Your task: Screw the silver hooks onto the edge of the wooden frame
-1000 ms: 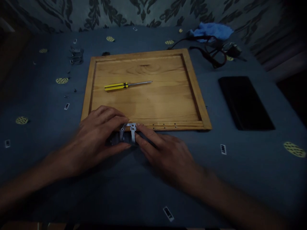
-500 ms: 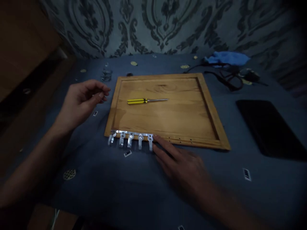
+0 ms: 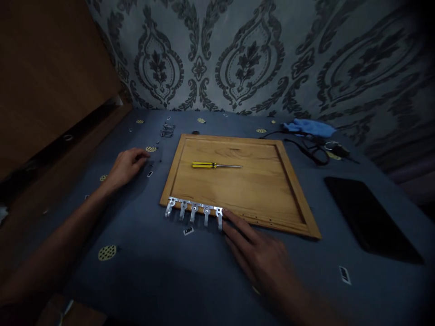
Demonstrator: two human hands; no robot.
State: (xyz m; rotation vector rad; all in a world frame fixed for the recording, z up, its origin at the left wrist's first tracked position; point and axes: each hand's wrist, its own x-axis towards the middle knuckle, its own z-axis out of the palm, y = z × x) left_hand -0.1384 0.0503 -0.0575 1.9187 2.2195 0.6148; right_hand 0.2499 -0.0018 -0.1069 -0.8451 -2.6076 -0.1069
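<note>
Where the wooden board (image 3: 238,185) lies flat on the blue cloth (image 3: 152,267), a metal hook rail (image 3: 194,209) set along its near edge, five hooks hanging off toward the viewer. Right hand (image 3: 258,256) flat and open on the cloth just in front of the board, fingers spread, fingertips (image 3: 227,216) touching the right end of the hook rail; gripping nothing. Left hand (image 3: 127,165) well to the left of the board, loosely curled with knuckles up, fingertips down on the cloth beside a small yellow dotted disc (image 3: 151,149) and some tiny dark bits, possibly screws, too small to tell. Cannot tell whether anything pinched between those fingers.

On the board, toward its far left part, a yellow-handled screwdriver (image 3: 214,165), lying flat, shaft pointing right, apart from both hands. Off the board's far left corner, a small heap of metal parts (image 3: 167,130). Beyond the far right corner, a blue rag (image 3: 311,127) and a tangle of dark cord (image 3: 312,149). To the right of the board, well apart, a black flat phone (image 3: 369,217) face up. More yellow dotted discs and small white tags scattered over the cloth around the board, one tag (image 3: 188,231) just below the hook rail. Behind the board, patterned wallpaper (image 3: 244,59); to its far left, a brown wooden panel (image 3: 47,72).
</note>
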